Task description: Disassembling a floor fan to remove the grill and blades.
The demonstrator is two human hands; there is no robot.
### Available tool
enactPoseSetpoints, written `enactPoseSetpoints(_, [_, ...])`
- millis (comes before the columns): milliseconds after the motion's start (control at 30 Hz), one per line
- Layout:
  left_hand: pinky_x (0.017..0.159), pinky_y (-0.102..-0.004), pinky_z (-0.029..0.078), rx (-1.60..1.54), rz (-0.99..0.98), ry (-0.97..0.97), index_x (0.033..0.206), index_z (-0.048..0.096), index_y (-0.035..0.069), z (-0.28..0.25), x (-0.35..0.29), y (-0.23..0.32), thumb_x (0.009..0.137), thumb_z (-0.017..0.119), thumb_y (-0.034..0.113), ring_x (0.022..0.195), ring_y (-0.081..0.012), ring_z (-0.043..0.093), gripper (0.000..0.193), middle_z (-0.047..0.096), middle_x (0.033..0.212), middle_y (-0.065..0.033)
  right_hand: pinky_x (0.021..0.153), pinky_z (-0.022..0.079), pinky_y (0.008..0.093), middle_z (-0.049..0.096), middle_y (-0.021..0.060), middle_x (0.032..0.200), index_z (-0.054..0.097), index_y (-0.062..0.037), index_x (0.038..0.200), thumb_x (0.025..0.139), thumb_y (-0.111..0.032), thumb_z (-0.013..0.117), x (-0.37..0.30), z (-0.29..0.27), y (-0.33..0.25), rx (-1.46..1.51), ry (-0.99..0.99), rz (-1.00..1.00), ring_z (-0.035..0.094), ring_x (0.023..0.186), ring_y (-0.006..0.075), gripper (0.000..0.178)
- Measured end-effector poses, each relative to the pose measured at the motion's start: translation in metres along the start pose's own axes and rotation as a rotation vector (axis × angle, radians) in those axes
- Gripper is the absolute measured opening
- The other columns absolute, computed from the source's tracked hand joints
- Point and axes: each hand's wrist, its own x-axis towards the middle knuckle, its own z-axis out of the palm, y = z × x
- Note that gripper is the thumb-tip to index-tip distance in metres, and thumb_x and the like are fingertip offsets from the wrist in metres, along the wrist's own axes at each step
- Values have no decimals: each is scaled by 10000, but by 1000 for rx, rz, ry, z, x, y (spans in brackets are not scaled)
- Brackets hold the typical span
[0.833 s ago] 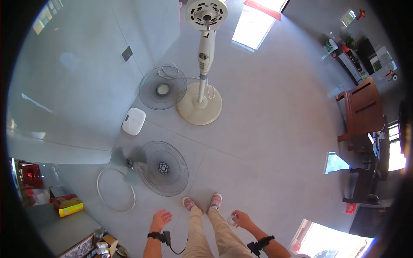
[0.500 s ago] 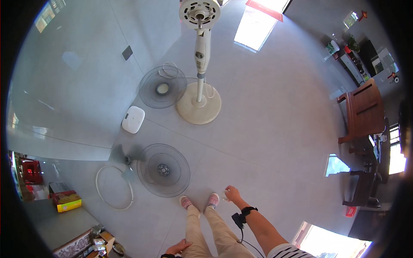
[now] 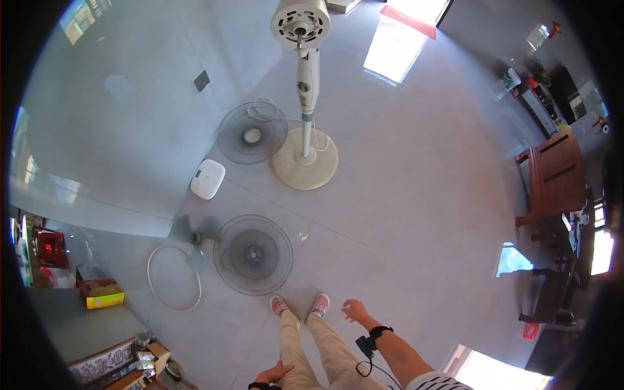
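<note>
My right hand (image 3: 355,311) is held out over the floor, right of my shoes, empty and with its fingers loosely apart. My left hand (image 3: 273,372) rests against my left thigh, fingers extended, with nothing visible in it. Ahead of my shoes a round wire fan guard (image 3: 281,253) lies flat. Just right of its rim is a small whitish, see-through thing (image 3: 303,236), too small to name. Left of the guard are a grey fan blade (image 3: 196,239) and a pale ring (image 3: 151,279). A white pedestal fan (image 3: 308,84) stands upright, its motor head bare.
Beside the fan's round base (image 3: 305,172) lies a second wire guard (image 3: 237,153). A white scale (image 3: 208,179) sits near the wall. Wooden furniture (image 3: 558,172) lines the right side. At the lower left, a red and yellow box (image 3: 104,296) is on a grey surface.
The small whitish thing has left my right hand and is now beside the front guard. My right hand's fingers have opened. The view has shifted slightly.
</note>
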Motion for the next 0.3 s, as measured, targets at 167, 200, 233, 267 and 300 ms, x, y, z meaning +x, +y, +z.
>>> enactPoseSetpoints(167, [997, -360, 285, 46, -15, 69, 1337, 107, -58, 4, 23, -31, 778, 480, 590, 1245, -309, 283, 933, 257, 1355, -230, 491, 535, 299, 635, 94, 721, 592, -44, 915, 745, -170, 548, -20, -1, 69, -101, -10, 124, 641, 583, 173, 216])
enactPoseSetpoints(200, [997, -370, 285, 95, -24, 86, 1344, 102, -45, 4, 36, -37, 781, 480, 585, 1246, -314, 280, 925, 249, 1361, -228, 497, 538, 300, 635, 92, 748, 587, -48, 928, 756, -175, 562, -27, -6, 77, -108, -1, 168, 644, 602, 175, 216])
enactPoseSetpoints(233, [997, -370, 285, 93, -22, 83, 1344, 102, -45, 5, 37, -39, 781, 480, 585, 1246, -314, 280, 925, 249, 1361, -228, 503, 540, 301, 634, 90, 775, 583, -51, 942, 766, -180, 576, -31, -10, 83, -116, 2, 206, 646, 621, 178, 218])
enactPoseSetpoints(267, [990, -433, 278, 2, -65, 26, 1364, 81, 13, 4, 24, -28, 781, 477, 587, 1258, -341, 251, 909, 202, 1386, -211, 517, 543, 301, 638, 86, 786, 589, -57, 939, 770, -181, 575, -30, -13, 88, -116, 5, 219, 651, 642, 184, 210])
enactPoseSetpoints(300, [984, -496, 270, -73, -105, -43, 1384, 59, 71, 2, 6, -4, 780, 475, 588, 1269, -368, 221, 898, 155, 1411, -194, 518, 541, 302, 640, 93, 822, 592, -68, 954, 768, -181, 577, -27, -20, 99, -109, 8, 221, 652, 644, 188, 218])
